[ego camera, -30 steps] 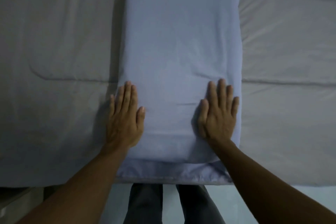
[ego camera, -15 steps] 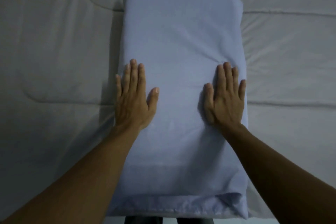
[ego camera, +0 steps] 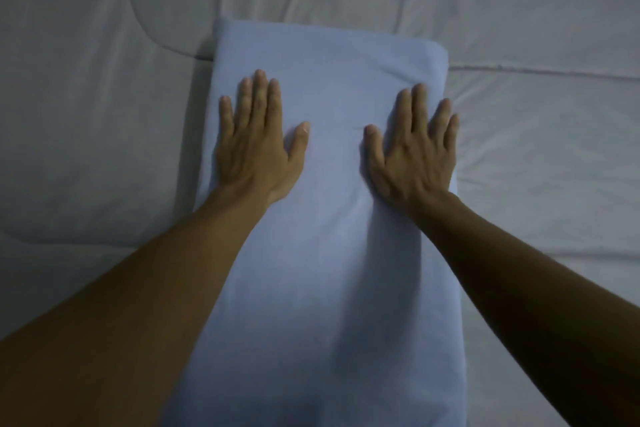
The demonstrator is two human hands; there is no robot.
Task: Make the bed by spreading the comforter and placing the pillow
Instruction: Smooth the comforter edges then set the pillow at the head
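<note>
Both hands slid farther up the pale blue rectangular fabric pillow [ego camera: 329, 218] since a second ago, left hand [ego camera: 258, 146] and right hand [ego camera: 414, 152] flat, fingers spread, pressing its top, pillow lying lengthwise on grey quilted comforter [ego camera: 86, 114] spread beneath

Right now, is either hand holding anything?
No. The left hand and right hand lie flat, fingers spread, on the blue pillow; nothing is gripped.
</note>
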